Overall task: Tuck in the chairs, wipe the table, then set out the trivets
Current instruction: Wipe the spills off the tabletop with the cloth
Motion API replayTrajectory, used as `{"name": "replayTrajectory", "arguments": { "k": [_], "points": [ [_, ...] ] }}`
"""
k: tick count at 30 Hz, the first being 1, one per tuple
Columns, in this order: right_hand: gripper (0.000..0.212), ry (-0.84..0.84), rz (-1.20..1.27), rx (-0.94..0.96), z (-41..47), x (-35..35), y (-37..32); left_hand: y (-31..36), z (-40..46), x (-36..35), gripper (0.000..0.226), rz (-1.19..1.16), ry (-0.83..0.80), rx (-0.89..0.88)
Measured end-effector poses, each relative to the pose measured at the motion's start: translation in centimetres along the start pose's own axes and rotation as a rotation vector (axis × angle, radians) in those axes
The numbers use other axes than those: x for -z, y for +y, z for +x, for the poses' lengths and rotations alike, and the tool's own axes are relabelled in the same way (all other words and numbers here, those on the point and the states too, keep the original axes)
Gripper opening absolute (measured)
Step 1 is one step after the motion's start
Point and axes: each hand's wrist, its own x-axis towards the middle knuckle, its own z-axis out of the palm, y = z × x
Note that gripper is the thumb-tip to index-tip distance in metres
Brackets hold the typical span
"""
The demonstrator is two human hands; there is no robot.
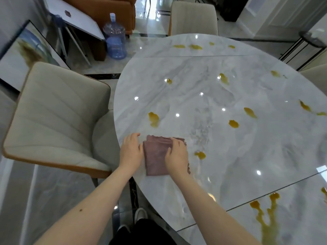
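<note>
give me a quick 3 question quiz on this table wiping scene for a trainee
1. True or false: the marble table is already free of stains.
2. Which hand lies on top of the folded cloth? A) left hand B) right hand C) neither
3. Where is the large running spill relative to the cloth?

Key
1. False: yellow spots remain across the top.
2. B: the right hand presses the cloth; the left hand rests at its left edge.
3. Toward the near right of the table, beyond the seam, well apart from the cloth.
</note>
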Motion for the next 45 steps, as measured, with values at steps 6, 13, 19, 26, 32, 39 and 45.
{"name": "replayTrajectory", "arguments": {
  "k": [6,13,19,26,32,39,45],
  "points": [
    [0.047,0.075,-0.182,-0.139,-0.6,-4.7,-1.0,-1.7,2.2,-1.0,0.043,0.187,-0.058,-0.075],
    [0.076,0.1,-0.125,-0.342,1.5,-8.1,-3.1,-4.0,6.9,-0.9,0.052,0.302,-0.07,-0.187],
    [0.063,0.262,-0.215,-0.464,5.0,-9.8,-4.2,-5.3,12.9,-1.2,0.049,0.331,-0.088,-0.246],
    [0.07,0.272,-0.351,-0.447,8.4,-10.8,-4.7,-6.3,16.1,-1.5,0.055,0.421,-0.105,-0.248],
    [0.078,0.121,-0.4,-0.137,14.1,-10.3,-5.7,-6.3,16.2,-1.5,0.057,0.414,-0.093,-0.259],
    [0.072,-0.085,-0.37,0.204,15.2,-9.1,-5.8,-6.5,16.0,-1.4,0.054,0.399,-0.1,-0.265],
    [0.059,-0.137,-0.355,0.348,7.5,-7.7,-2.0,-6.5,15.9,-1.1,0.055,0.384,-0.106,-0.273]
  ]
}}
